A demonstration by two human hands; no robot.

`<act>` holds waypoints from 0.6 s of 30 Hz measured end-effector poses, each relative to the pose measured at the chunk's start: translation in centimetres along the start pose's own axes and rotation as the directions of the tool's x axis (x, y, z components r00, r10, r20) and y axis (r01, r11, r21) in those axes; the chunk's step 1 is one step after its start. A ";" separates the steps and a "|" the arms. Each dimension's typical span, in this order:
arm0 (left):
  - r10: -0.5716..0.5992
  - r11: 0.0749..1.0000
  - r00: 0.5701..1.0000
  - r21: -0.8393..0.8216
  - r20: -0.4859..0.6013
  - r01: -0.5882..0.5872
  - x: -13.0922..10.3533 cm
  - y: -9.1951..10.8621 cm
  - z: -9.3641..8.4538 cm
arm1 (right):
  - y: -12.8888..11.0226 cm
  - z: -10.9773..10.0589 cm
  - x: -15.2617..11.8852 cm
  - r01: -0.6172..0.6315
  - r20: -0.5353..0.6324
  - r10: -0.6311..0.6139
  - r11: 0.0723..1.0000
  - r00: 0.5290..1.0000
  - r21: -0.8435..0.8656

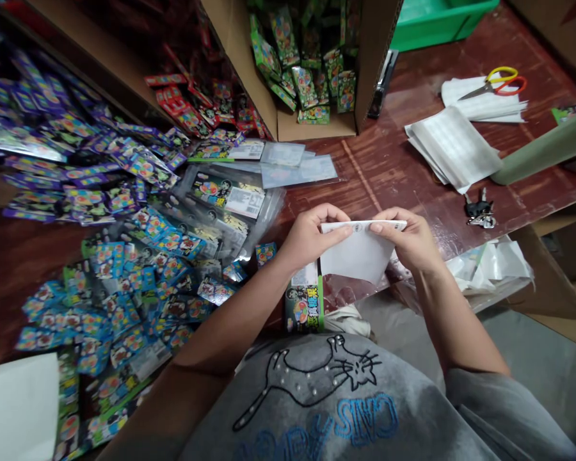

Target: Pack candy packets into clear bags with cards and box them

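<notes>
Cardboard boxes (315,130) hold red packets (185,110) and green packets (305,88); left hand (311,238) and right hand (415,242) pinch white paper (352,257) along its edge.

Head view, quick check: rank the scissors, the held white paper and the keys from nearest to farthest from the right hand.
1. Held white paper: pinched in the right hand, extending to its left.
2. Keys: on the table, to the hand's right and slightly beyond.
3. Scissors: farther up the table, right, lying on white sheets.
</notes>
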State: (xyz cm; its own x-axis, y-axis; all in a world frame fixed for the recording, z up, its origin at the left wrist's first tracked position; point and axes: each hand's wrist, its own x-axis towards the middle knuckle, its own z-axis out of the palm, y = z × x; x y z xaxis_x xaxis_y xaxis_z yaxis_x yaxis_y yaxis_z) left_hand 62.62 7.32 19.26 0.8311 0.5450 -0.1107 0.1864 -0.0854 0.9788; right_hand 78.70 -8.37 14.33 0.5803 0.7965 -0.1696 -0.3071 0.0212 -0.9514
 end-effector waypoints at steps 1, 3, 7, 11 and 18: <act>-0.003 1.000 1.000 -0.005 -0.005 0.003 0.0 -0.1 0.1 | 0.0 0.3 0.0 -0.005 -0.013 0.005 1.000 1.000 0.000; -0.014 1.000 1.000 0.010 -0.027 0.014 0.2 -0.3 0.3 | 0.0 0.9 0.0 0.015 -0.039 -0.016 1.000 0.999 -0.021; -0.060 0.995 0.992 0.076 -0.114 0.069 0.5 -0.9 0.0 | -0.1 1.5 0.1 0.023 -0.096 -0.032 0.996 0.995 -0.087; -0.169 0.985 0.972 -0.013 -0.163 0.169 0.7 -1.6 -0.9 | 0.2 0.3 0.3 -0.018 -0.139 0.004 0.995 0.990 -0.097; -0.123 0.978 0.979 -0.184 -0.160 0.093 1.2 -2.5 -1.2 | 0.8 -2.2 0.0 0.018 -0.087 -0.023 0.998 0.996 -0.056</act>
State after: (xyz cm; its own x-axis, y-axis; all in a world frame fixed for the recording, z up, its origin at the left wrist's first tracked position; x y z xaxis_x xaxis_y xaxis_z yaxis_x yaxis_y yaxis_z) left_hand 62.49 9.17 16.95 0.7070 0.6780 -0.2012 0.1630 0.1207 0.9792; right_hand 80.13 -9.71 12.96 0.6505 0.7405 -0.1691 -0.2538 0.0021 -0.9672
